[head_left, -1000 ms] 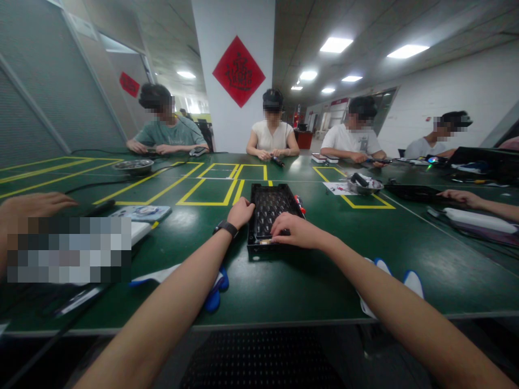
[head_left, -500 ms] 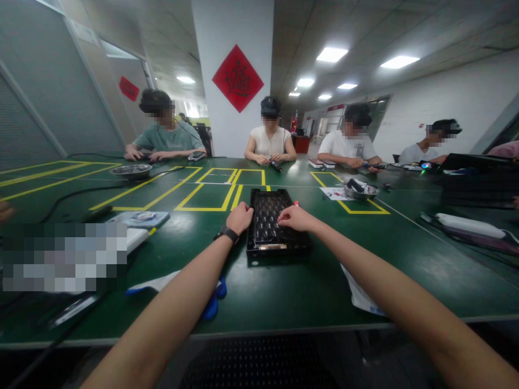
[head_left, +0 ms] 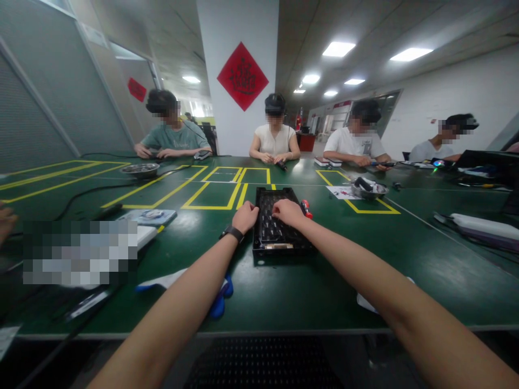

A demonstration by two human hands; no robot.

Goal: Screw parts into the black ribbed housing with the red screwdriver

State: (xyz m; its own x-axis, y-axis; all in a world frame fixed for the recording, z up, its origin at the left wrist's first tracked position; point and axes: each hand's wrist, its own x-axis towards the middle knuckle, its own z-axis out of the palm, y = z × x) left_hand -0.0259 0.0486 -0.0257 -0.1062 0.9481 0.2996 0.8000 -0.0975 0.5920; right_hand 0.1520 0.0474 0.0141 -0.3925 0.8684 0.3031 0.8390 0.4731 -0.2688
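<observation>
A black rectangular case with a grid of light marks inside lies on the green table in front of me. My left hand, with a dark band on its wrist, is closed on the case's left edge. My right hand hovers over the middle of the case with thumb and fingers pinched together. Whatever is between those fingertips, if anything, is too small to make out. Just right of the case lies a red-and-black handled tool, partly behind my right hand.
A blue-and-white glove lies under my left forearm, and a white cloth item by my right. Metal bowls stand at the left and right. Several people sit across the table. A cable crosses the left side.
My right hand has shifted a little left and away from me over the case, uncovering more of the red-and-black tool. My left hand stays at the edge. The view has turned slightly left.
</observation>
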